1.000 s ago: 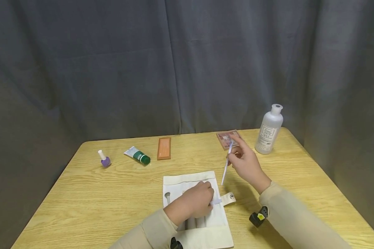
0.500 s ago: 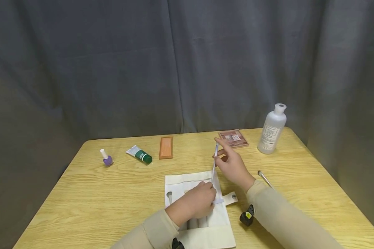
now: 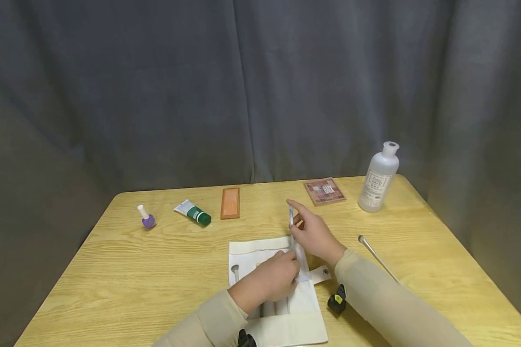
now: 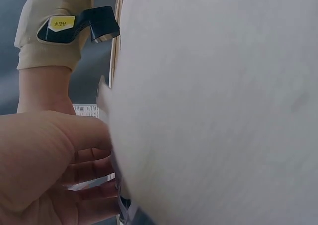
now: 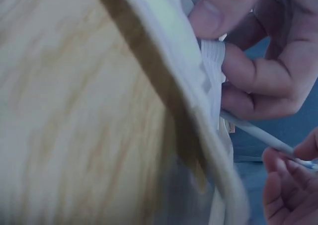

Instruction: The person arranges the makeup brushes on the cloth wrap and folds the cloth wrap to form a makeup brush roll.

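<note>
In the head view a white fabric brush roll (image 3: 304,325) lies unfolded at the front of the table. My left hand (image 3: 275,275) is over its middle, and in the right wrist view its thumb and fingers pinch the roll's white elastic band (image 5: 212,58). Above the roll's right side, my right hand (image 3: 314,235) pinches a slim white stick (image 3: 291,216) near its bluish upper end. The stick's lower end meets the band beside my left fingers; how far it passes under is hidden. A brush (image 3: 235,271) sits in the roll's left part.
A loose brush (image 3: 377,258) lies by my right sleeve. Farther back are a purple nail polish bottle (image 3: 147,219), a green-and-white tube (image 3: 193,212), an orange case (image 3: 230,203), an eyeshadow palette (image 3: 324,191) and a translucent bottle (image 3: 378,178). A snap tab (image 3: 320,274) sticks out right.
My right hand has come left and slightly toward me with the white stick, bringing its lower end to my left fingers. The loose brush has come into sight. My left hand stays at the roll.
</note>
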